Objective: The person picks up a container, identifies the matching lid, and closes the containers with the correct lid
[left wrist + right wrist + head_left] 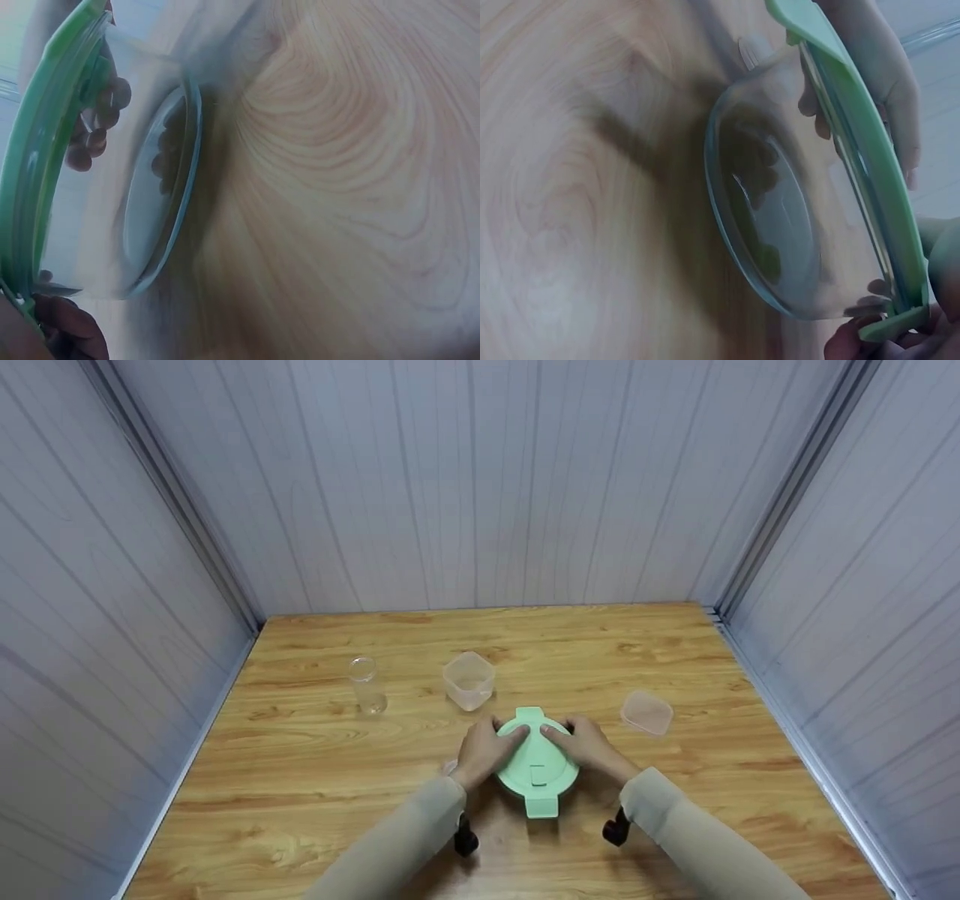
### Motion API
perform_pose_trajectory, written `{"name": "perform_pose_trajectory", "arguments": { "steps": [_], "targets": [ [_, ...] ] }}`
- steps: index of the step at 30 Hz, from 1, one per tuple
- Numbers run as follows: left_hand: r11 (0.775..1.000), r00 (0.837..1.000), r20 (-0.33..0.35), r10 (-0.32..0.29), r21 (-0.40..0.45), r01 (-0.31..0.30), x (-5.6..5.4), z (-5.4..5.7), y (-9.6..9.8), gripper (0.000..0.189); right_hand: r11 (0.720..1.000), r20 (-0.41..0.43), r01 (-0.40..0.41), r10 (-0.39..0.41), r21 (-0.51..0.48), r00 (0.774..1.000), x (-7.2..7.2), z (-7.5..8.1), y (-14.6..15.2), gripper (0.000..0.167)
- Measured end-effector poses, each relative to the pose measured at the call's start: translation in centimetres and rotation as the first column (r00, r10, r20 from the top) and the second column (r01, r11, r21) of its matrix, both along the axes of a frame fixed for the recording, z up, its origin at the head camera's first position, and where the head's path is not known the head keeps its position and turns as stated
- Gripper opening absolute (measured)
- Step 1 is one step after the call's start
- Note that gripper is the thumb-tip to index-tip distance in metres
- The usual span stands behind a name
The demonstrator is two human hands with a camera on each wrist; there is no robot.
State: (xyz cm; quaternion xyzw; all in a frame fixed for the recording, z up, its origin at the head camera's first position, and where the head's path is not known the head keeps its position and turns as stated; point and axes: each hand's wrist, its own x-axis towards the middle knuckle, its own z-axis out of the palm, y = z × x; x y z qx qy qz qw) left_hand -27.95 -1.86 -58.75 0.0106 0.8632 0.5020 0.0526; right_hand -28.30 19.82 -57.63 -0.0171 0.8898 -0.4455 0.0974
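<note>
Between both hands is a round clear glass food container (pixel 795 225) covered by a mint-green lid (pixel 537 780). My left hand (pixel 482 751) grips its left side and my right hand (pixel 594 748) its right, thumbs on top of the lid and fingers curled beneath the rim. In the head view, one lid flap (pixel 541 808) sticks out toward me and another flap (pixel 529 712) points away. Through the glass wall (pixel 154 67) in the left wrist view, several fingertips (pixel 109 116) show under the lid. No contents are visible inside.
A clear cylindrical glass (pixel 367 688) stands at the left on the wooden table (pixel 300 780). Behind the hands sits a translucent square tub (pixel 469 682); a flat translucent lid (pixel 647 713) lies to the right. A small clear item (pixel 449 767) is partly hidden beside the left wrist. Pale panels (pixel 480 487) enclose the table.
</note>
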Motion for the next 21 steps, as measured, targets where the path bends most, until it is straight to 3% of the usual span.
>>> {"name": "perform_pose_trajectory", "arguments": {
  "steps": [5,11,21],
  "targets": [
    [0.999,0.999,-0.003,-0.033,-0.009,0.033,0.3,0.4,-1.0,0.047,1.000,0.033,-0.013,0.014,-0.020,0.999,-0.1,0.1,0.0,0.034],
    [0.998,0.997,-0.045,-0.066,-0.023,0.065,0.7,0.6,-2.7,0.050,0.999,0.014,-0.031,0.031,-0.038,0.999,0.0,0.3,0.0,0.031],
    [0.995,0.995,-0.009,-0.094,-0.043,0.094,1.4,0.7,-5.0,0.071,0.999,0.026,-0.022,0.023,-0.032,0.999,0.2,0.2,0.2,0.035]
  ]
}}
